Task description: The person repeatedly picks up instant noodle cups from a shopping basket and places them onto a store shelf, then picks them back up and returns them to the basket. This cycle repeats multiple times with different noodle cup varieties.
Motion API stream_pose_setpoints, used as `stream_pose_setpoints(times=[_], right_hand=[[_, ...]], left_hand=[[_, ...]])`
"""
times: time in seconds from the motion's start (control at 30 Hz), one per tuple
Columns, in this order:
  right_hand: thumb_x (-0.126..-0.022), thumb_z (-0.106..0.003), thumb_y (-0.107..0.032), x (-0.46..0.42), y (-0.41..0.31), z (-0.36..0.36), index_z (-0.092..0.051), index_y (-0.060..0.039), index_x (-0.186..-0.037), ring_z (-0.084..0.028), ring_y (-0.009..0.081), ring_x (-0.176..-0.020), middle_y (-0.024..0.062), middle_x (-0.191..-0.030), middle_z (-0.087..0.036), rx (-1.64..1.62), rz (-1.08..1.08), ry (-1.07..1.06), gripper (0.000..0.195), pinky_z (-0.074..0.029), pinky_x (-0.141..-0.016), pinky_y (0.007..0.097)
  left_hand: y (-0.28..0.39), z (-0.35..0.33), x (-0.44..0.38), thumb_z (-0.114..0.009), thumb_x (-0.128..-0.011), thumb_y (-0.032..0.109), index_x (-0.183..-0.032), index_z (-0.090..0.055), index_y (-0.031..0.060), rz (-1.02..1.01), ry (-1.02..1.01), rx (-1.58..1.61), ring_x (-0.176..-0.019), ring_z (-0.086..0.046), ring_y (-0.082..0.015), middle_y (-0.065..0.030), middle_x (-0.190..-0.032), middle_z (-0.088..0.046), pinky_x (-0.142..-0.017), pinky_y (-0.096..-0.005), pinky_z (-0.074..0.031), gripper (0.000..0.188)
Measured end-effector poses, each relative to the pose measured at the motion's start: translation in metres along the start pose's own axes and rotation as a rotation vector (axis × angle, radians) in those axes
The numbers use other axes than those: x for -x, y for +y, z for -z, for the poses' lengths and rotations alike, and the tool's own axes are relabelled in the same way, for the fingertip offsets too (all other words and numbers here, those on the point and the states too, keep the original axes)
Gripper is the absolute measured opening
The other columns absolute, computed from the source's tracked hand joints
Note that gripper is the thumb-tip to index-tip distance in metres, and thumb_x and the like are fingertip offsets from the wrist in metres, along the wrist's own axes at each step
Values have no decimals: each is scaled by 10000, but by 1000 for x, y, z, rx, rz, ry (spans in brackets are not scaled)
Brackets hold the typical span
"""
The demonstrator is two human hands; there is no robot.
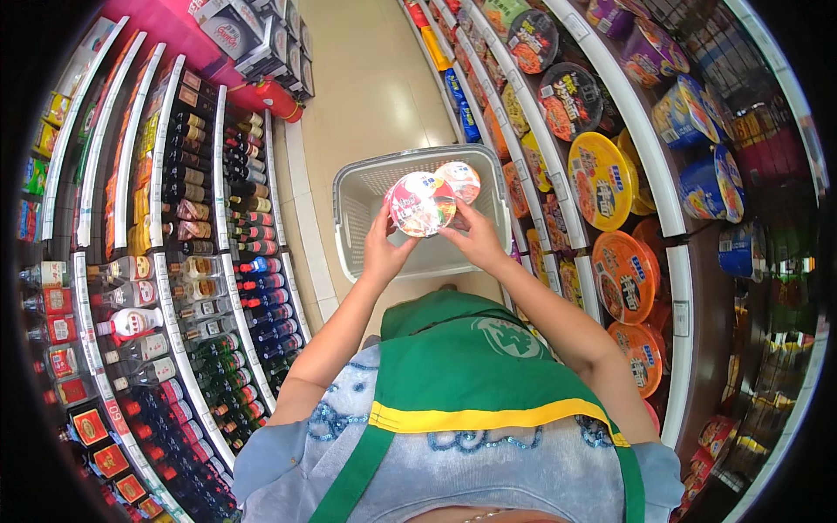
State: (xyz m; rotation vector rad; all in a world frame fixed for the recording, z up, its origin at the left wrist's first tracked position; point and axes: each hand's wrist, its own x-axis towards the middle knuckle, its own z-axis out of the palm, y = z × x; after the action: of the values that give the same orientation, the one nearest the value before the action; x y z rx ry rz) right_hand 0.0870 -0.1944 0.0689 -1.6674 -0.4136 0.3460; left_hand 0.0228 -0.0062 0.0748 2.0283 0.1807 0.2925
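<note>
My left hand (386, 247) has its fingers around the left side of an instant noodle tub (422, 204) with a red and white printed lid. On the tub's right side, my right hand (479, 240) grips it too. The lid faces up toward me and reflects the light. A second noodle tub (460, 180), with a paler lid, shows just beyond my right fingers; whether it rests in the basket or touches my hand I cannot tell. Both tubs appear over the opening of a light grey plastic shopping basket (358, 171) with perforated walls.
Right-hand shelves hold noodle tubs, among them yellow (600, 182) and orange (626, 277) ones. Left shelves carry rows of glass bottles (274, 310). A red fire extinguisher (278, 98) and stacked cartons (261, 39) stand by the tiled aisle floor (359, 78). I wear a green apron (471, 366).
</note>
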Motion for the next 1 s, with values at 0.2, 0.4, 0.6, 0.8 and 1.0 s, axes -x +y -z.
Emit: stream_pose_setpoints(times=[0.2, 0.4, 0.6, 0.8, 1.0], right_hand=[[-773, -692, -99, -28, 21, -24, -431, 62, -1262, -594, 252, -1038, 185, -1145, -579, -37, -13, -58, 577, -487, -858, 339], [-807, -621, 1, -44, 26, -31, -373, 55, -1307, -568, 189, -1074, 142, -1164, -564, 70, -75, -133, 561, -470, -893, 316], [-755, -692, -153, -46, 48, -35, -459, 54, -1232, -577, 306, -1056, 219, -1132, -584, 58, -55, -47, 569, -447, -889, 356], [-784, -692, -212, -24, 63, -22, -464, 27, -1263, -584, 290, -1050, 233, -1141, -578, 166, -68, 72, 582, -460, -886, 367], [-822, -658, -191, 34, 42, 24, -580, 19, -1128, -631, 211, -906, 157, -1010, -645, 72, -250, 70, 379, -501, -799, 321]], left_hand=[[-40, 5, -8, -791, -677, 137, -1349, -359, 47, 115, 2, 63, -1017, -604, -226, -140, -1143, -590, -823, -332, -506, 804], [-66, 3, -15, -742, -709, 18, -1388, -283, 59, 194, -42, 113, -1073, -573, -203, -105, -1214, -544, -896, -328, -484, 821], [-63, 3, -17, -758, -690, 60, -1409, -234, 71, 198, -80, 55, -1123, -544, -243, -132, -1258, -510, -891, -358, -478, 890], [-65, 8, -2, -753, -696, 63, -1413, -224, 77, 226, -87, -37, -1122, -528, -275, -143, -1327, -418, -818, -343, -501, 891], [-62, 11, 43, -695, -758, 64, -1191, -500, 27, 170, -146, -6, -773, -602, -144, -88, -969, -602, -648, -269, -489, 476]])
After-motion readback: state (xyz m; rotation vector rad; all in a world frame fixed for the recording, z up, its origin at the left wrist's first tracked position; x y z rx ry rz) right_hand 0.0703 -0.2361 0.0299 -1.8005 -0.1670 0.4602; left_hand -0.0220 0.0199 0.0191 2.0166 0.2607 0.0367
